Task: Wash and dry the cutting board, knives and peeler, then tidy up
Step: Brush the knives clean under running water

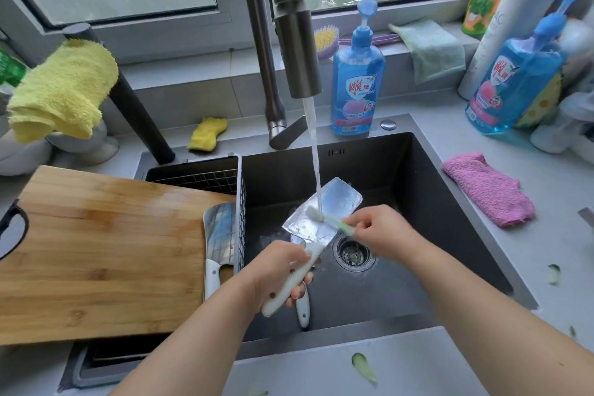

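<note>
Cleaver (324,214), centre frame over sink (450,202): left hand (283,270) grip clasps its white handle, blade angled under the tap stream for rinsing; right hand (382,231) pinches scrubbing brush (324,220) against blade.

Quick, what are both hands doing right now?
Left hand: grips the white handle of the cleaver under the running water.
Right hand: pinches the small brush against the blade.

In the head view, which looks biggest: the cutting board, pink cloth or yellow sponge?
Largest to smallest, as they look:
1. cutting board
2. pink cloth
3. yellow sponge
The sponge lies farthest from the camera, so it may look smaller than it is.
</note>
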A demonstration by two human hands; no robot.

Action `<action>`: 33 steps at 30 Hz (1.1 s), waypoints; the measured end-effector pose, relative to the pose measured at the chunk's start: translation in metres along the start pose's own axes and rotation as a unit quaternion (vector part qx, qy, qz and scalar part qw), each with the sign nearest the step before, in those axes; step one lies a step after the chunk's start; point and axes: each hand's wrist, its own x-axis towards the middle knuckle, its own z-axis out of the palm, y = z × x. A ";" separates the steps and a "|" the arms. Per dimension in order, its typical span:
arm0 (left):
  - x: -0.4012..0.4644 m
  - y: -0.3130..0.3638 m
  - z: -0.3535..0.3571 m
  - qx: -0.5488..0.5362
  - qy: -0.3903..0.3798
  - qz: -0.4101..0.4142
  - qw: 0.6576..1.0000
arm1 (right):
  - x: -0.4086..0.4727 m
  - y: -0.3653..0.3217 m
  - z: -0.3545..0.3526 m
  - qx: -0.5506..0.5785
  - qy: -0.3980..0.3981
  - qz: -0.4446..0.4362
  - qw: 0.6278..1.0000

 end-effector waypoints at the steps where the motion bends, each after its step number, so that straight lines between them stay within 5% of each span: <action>1: 0.000 0.000 0.000 -0.002 0.000 0.002 1.000 | -0.006 -0.005 0.004 0.038 -0.039 -0.005 0.999; 4: -0.001 0.002 0.001 -0.004 -0.003 0.005 1.000 | -0.011 -0.014 0.004 0.068 -0.076 -0.015 0.995; 11: -0.002 0.003 0.003 -0.002 0.006 0.010 1.000 | 0.009 0.004 -0.019 -0.088 0.095 0.011 0.992; 17: 0.000 0.003 0.005 -0.005 0.009 0.010 1.000 | -0.013 -0.019 -0.010 0.060 -0.095 0.011 0.994; 23: -0.001 0.003 0.007 -0.006 0.007 0.013 1.000 | 0.010 0.003 -0.016 -0.098 0.084 0.009 0.992; 30: 0.001 0.000 0.004 0.008 0.020 -0.002 1.000 | -0.011 -0.011 0.001 -0.002 -0.069 -0.016 0.997; 33: 0.000 0.001 0.007 0.020 0.015 -0.002 1.000 | 0.000 -0.013 0.008 -0.025 -0.053 -0.026 0.998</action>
